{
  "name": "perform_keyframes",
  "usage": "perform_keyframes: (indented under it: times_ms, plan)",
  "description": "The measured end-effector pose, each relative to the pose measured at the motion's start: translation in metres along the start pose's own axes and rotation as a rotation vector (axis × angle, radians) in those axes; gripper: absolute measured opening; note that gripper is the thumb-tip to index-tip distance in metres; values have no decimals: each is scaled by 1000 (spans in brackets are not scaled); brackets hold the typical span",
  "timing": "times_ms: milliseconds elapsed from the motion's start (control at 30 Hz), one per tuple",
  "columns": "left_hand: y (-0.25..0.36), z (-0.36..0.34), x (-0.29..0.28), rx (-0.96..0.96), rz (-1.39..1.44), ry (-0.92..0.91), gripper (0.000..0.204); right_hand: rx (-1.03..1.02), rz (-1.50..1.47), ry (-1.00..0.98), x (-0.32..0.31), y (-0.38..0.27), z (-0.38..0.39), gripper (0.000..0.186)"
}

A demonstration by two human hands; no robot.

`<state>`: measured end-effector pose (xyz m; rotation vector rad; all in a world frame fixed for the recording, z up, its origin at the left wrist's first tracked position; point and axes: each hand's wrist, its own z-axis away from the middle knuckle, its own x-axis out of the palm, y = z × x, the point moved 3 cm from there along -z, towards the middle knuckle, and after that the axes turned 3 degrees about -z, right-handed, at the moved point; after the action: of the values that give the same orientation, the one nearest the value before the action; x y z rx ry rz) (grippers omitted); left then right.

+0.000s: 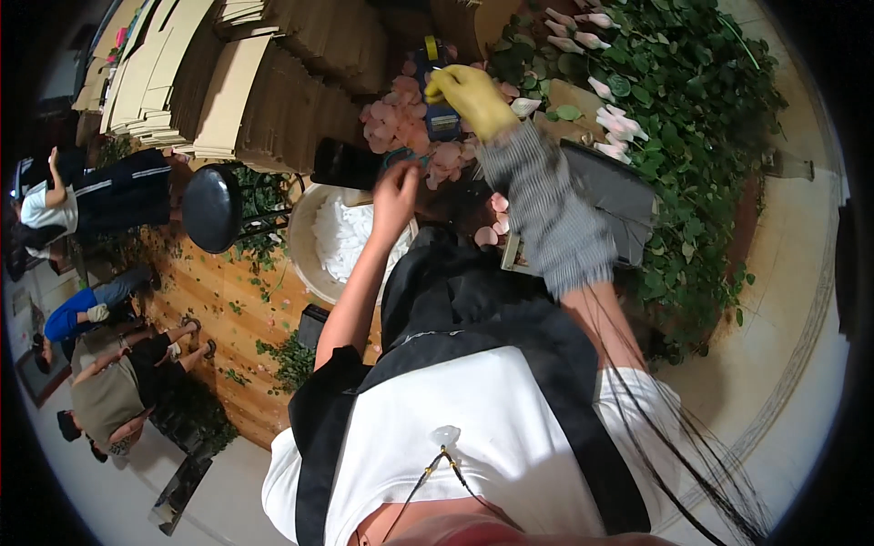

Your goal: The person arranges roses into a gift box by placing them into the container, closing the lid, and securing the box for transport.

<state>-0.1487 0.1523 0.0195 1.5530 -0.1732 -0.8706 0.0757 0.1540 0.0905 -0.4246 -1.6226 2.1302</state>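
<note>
My bare left hand [398, 193] is closed, with a thin teal curved piece [406, 157] showing at its fingertips; its kind is unclear. Pale pink petals [397, 118] lie heaped just beyond it. My right hand [472, 100], in a yellow glove with a grey striped sleeve, has its fingers bent together. Whatever they may hold is too small to make out. Beneath and beside the glove stands a dark blue object [443, 120] with a pale label and a yellow part on top.
Stacked cardboard sheets [246, 100] rise at the far left. White pieces fill a round tub [302, 241] beside a black stool [211, 207]. Pale pink roses [619, 125] and leafy stems [683, 173] cover the right side, near a grey box [610, 205]. Other people work at far left.
</note>
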Motion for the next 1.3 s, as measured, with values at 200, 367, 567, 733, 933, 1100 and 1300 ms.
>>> perform_keyframes:
  times_ms: [200, 367, 567, 733, 933, 1100, 1300]
  plan:
    - [27, -63, 24, -174, 227, -437, 43, 370, -247, -164, 17, 111, 195, 23]
    - [-29, -79, 65, -309, 124, -507, 22, 104, 114, -99, 14, 69, 168, 28]
    - [150, -51, 126, -170, 716, -505, 27, -106, 106, 66, -100, -23, 274, 26]
    - [318, -42, 260, 572, 129, -585, 21, 10, -142, 440, -260, -20, 360, 32]
    - [291, -12, 384, 1159, -1202, -3, 70, 369, -175, 452, -328, 39, 358, 38]
    - [280, 54, 310, 930, -1111, -578, 87, 219, -423, 421, -315, 37, 365, 34]
    - [276, 86, 305, 849, -1022, -519, 34, 140, -511, 340, -255, 109, 386, 33]
